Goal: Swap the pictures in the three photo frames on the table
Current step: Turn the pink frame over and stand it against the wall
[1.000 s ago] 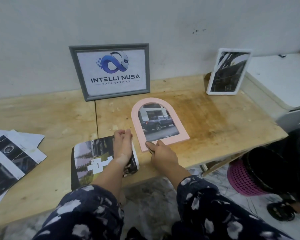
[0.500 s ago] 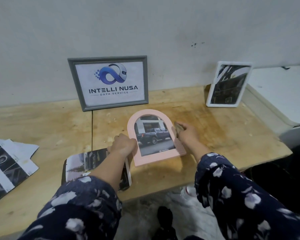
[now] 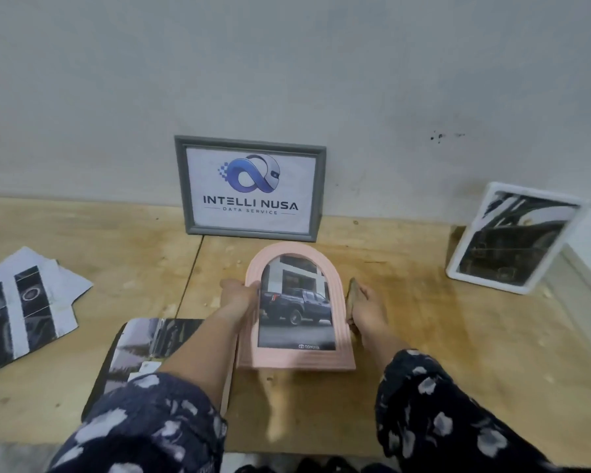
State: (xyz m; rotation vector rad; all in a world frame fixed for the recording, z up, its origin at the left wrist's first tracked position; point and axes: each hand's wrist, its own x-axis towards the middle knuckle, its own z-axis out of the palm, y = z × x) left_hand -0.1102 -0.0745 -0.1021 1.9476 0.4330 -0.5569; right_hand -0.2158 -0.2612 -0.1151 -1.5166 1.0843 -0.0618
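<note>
Three photo frames share a wooden worktop (image 3: 423, 353) set against a pale wall (image 3: 287, 63), its plywood stained and scuffed. At the back, a grey frame (image 3: 185, 186) stands upright against the wall, showing a blue logo and the words "INTELLI NUSA DATA SERVICE". Loose printed sheets (image 3: 24, 308) lie overlapped at the worktop's left side, and a dark print (image 3: 144, 346) lies flat near the front edge, partly under the left forearm. To the right, a white frame (image 3: 458, 268) leans back, tilted, holding a dark picture. Between the two arms in navy floral sleeves (image 3: 144, 425), a pink arched frame (image 3: 297, 361) holding a photo of a dark pickup truck is raised off the worktop, just in front of the grey frame. The left hand (image 3: 239, 298) grips its left edge, fingers curled round the rim. The right hand (image 3: 365, 308) grips its right edge, fingertips hidden behind the frame.
</note>
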